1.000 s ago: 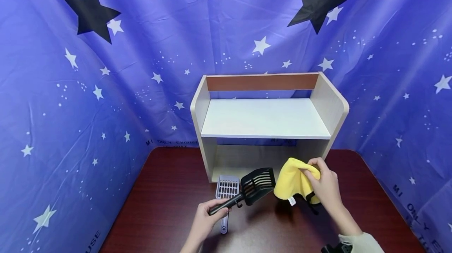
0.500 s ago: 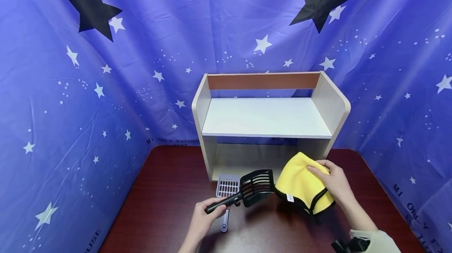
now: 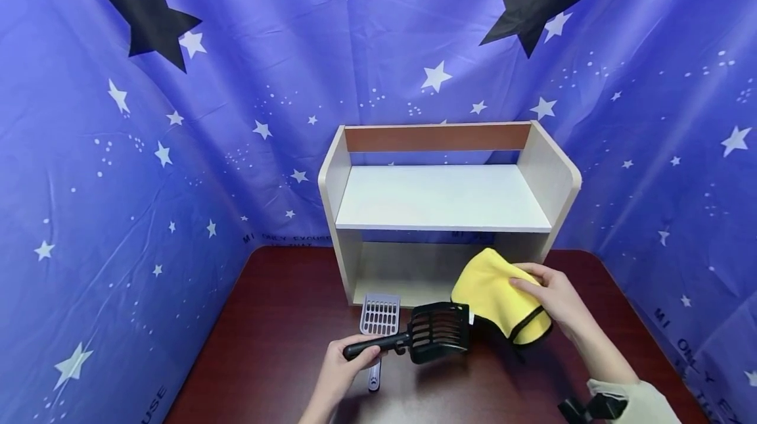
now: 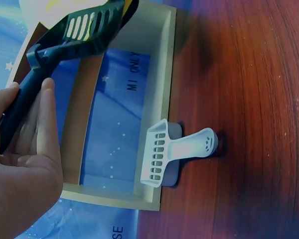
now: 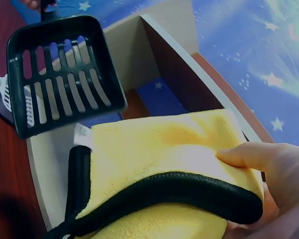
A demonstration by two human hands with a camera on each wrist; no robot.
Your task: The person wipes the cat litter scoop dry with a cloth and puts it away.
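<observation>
My left hand (image 3: 340, 371) grips the handle of a black slotted litter scoop (image 3: 439, 333), held above the table with its head pointing right. In the right wrist view, the scoop's slotted basin (image 5: 65, 79) faces the camera. A yellow cloth with black edging (image 3: 499, 292) hangs folded from my right hand (image 3: 558, 299), pinched between thumb and fingers. The cloth's left edge, with a white tag (image 5: 83, 136), is close to the scoop's head; whether they touch I cannot tell. A pale grey litter scoop (image 3: 380, 315) lies on the table behind my left hand, its handle partly covered.
A pale two-tier shelf (image 3: 443, 197) with a white middle board stands at the back of the dark red wooden table (image 3: 266, 345). Blue star-printed curtains (image 3: 248, 115) surround the table on the back and sides.
The yellow cloth has turned and been folded over in my right hand, its black edging now facing forward. The black scoop has tilted to level, its head lowered and moved slightly right.
</observation>
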